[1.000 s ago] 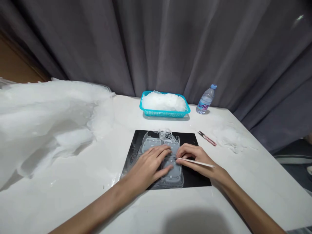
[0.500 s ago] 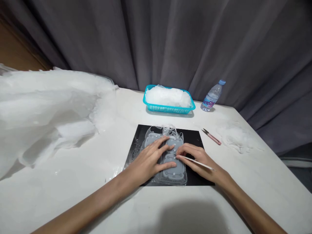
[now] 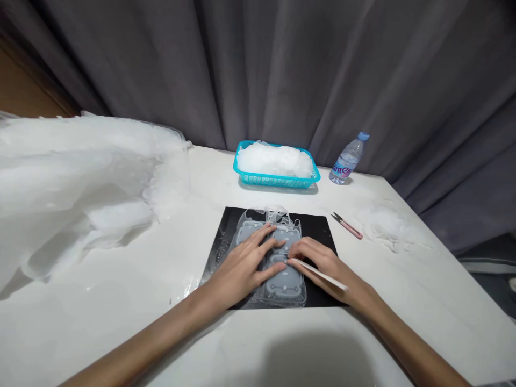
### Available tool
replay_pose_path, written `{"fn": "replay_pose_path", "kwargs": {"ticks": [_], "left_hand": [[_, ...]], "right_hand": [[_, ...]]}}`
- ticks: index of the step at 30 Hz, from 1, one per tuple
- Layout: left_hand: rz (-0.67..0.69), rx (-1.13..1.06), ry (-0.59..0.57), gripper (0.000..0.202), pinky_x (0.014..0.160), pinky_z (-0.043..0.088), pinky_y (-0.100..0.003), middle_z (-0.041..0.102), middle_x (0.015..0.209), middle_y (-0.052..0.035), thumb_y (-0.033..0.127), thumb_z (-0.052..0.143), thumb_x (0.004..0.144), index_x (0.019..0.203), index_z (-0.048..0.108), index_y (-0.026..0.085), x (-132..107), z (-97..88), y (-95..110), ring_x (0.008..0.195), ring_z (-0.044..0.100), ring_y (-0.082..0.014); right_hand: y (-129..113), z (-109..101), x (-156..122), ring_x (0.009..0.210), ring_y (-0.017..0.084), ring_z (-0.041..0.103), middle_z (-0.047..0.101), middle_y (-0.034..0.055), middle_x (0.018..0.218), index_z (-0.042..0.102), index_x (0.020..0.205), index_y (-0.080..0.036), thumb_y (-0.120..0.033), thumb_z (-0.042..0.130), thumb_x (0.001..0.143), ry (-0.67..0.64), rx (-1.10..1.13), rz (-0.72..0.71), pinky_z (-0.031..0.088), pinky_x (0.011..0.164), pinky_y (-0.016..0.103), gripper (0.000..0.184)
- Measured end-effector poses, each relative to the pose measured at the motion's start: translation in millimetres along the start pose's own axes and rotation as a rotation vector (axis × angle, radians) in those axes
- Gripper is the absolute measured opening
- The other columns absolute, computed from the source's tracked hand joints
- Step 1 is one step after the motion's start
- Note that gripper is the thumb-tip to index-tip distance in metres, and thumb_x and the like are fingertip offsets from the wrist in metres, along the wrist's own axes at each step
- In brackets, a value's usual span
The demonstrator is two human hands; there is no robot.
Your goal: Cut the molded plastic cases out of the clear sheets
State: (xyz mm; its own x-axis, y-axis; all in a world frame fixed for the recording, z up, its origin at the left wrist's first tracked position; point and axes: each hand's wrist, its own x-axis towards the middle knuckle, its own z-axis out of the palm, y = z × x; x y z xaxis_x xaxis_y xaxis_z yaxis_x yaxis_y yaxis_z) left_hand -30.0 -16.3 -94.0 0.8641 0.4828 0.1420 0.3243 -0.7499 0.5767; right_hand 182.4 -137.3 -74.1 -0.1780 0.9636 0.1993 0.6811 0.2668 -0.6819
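A translucent plastic sheet with several rounded rectangular shapes (image 3: 284, 285) lies on a black mat (image 3: 318, 228) in the middle of the white table. My left hand (image 3: 242, 263) lies flat on the sheet with its fingers spread. My right hand (image 3: 318, 260) rests beside it, fingers pinched on a thin white stick-like tool (image 3: 320, 273) whose tip touches the sheet between the two hands.
A turquoise basket (image 3: 276, 181) heaped with white plastic pieces stands behind the mat. A water bottle (image 3: 346, 159) is at the back right. Pink-handled snips (image 3: 346, 226) and a small white scrap heap (image 3: 385, 223) lie right of the mat. A big pile of white sheets (image 3: 76, 183) fills the left.
Both hands stay on the sheet, with only slight shifts of the fingers and the tool tip. The view has drifted a little.
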Motion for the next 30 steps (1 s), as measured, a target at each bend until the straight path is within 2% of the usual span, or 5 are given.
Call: {"fn": "replay_pose_path", "kwargs": {"ticks": [6, 12, 20, 24, 30], "left_hand": [[-0.066, -0.023, -0.018, 0.076, 0.128, 0.031, -0.051, 0.029, 0.172, -0.0152, 0.060, 0.058, 0.100, 0.160, 0.031, 0.022, 1, 2.5, -3, 0.160, 0.025, -0.0311], [-0.056, -0.053, -0.010, 0.086, 0.127, 0.032, -0.052, 0.020, 0.174, -0.0152, 0.057, 0.058, 0.100, 0.166, 0.014, 0.025, -1, 2.1, -4, 0.160, 0.021, -0.0316], [-0.263, -0.262, 0.219, 0.051, 0.117, 0.040, -0.050, 0.064, 0.127, -0.0093, 0.060, 0.035, 0.106, 0.114, 0.070, 0.023, 9, -15.0, 9, 0.128, 0.057, -0.0284], [-0.262, -0.429, 0.064, 0.045, 0.085, 0.051, -0.038, 0.073, 0.094, -0.0040, 0.057, 0.049, 0.101, 0.095, 0.074, 0.020, 20, -23.7, 11, 0.086, 0.064, -0.0224], [-0.231, -0.458, 0.054, 0.032, 0.069, 0.044, -0.030, 0.074, 0.082, 0.0001, 0.051, 0.058, 0.099, 0.105, 0.071, 0.022, 15, -22.2, 7, 0.071, 0.060, -0.0189]], "right_hand": [[11, -2, 18, 0.114, 0.024, 0.065, 0.066, 0.0110, 0.120, 0.065, 0.123, -0.025, -0.029, 0.043, 0.110, -0.009, -0.093, -0.102, 0.054, 0.100, 0.038, 0.026], [50, -40, 55, 0.097, 0.027, 0.065, 0.069, 0.0088, 0.098, 0.068, 0.093, -0.022, -0.035, 0.053, 0.103, 0.474, -0.086, 0.140, 0.051, 0.093, 0.042, 0.023], [-11, -25, 15, 0.100, 0.023, 0.068, 0.070, 0.0074, 0.107, 0.074, 0.104, -0.026, -0.034, 0.059, 0.102, 0.208, 0.231, 0.062, 0.053, 0.092, 0.038, 0.017], [-25, -14, 13, 0.105, 0.022, 0.066, 0.068, 0.0077, 0.114, 0.075, 0.109, -0.026, -0.038, 0.057, 0.104, -0.026, 0.388, -0.009, 0.054, 0.095, 0.038, 0.022], [-2, -17, 38, 0.112, 0.025, 0.059, 0.068, 0.0093, 0.112, 0.073, 0.097, -0.024, -0.047, 0.032, 0.112, 0.214, 0.145, 0.037, 0.042, 0.106, 0.045, 0.050]]}}
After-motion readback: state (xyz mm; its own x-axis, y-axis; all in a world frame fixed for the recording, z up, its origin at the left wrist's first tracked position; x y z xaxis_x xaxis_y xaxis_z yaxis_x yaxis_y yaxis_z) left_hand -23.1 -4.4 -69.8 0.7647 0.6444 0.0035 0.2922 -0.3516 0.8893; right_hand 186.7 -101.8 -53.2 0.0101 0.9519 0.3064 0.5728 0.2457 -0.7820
